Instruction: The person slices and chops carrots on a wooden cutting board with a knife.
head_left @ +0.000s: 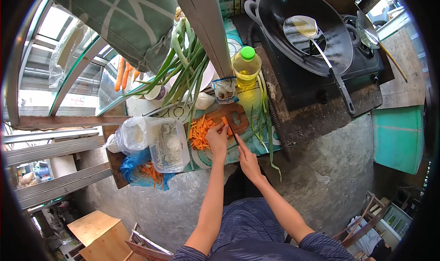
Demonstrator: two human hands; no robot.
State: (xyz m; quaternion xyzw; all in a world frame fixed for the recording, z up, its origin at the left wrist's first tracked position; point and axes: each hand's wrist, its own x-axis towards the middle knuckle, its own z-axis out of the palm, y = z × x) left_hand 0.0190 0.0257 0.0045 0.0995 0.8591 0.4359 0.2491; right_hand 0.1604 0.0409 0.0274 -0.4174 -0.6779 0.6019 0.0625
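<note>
On a wooden cutting board point(238, 111), my left hand point(217, 141) pinches a short piece of carrot point(224, 120) between its fingertips. My right hand point(249, 161) is closed around a knife point(234, 135), its narrow dark blade just right of the left fingertips. Most of the knife's handle is hidden in my grip. A heap of cut carrot sticks point(199, 132) covers the board's left side, against my left hand. Long green onions point(261, 110) lie along the board's right side.
Left of the board stand a plastic tub of white powder point(170, 147) and a blue bag point(133, 171) with carrot scraps. Behind are an oil bottle point(246, 68), a small packet point(224, 90) and more green onions point(188, 59). At right, a wok point(275, 27) sits on a stove point(316, 89).
</note>
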